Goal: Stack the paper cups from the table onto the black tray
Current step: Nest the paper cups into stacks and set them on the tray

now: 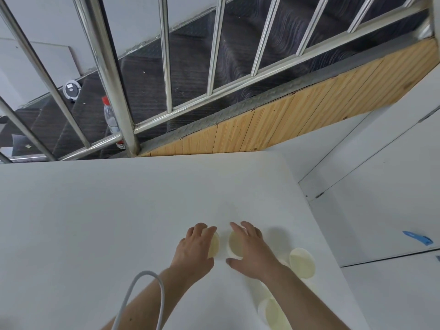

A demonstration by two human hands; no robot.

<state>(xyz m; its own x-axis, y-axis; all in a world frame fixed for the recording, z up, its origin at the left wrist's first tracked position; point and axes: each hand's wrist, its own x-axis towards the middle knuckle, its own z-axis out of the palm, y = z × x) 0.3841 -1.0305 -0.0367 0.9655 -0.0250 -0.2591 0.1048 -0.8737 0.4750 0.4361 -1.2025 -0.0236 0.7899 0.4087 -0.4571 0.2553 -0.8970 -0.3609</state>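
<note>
1. Leftmost, the left hand [194, 246] curls over a paper cup [214, 245] on the white table [95, 222], fingers wrapped round its rim.
2. Just right of it, the right hand [250, 252] closes round a second cup [234, 246], thumb near, fingers far.
3. Further right, a third cup [302, 262] stands loose; a fourth cup [273, 313] sits at the near edge.
4. No black tray is in view, so nothing looks stacked yet; by my reading the task has barely begun, with at least 4 cups left.
</note>
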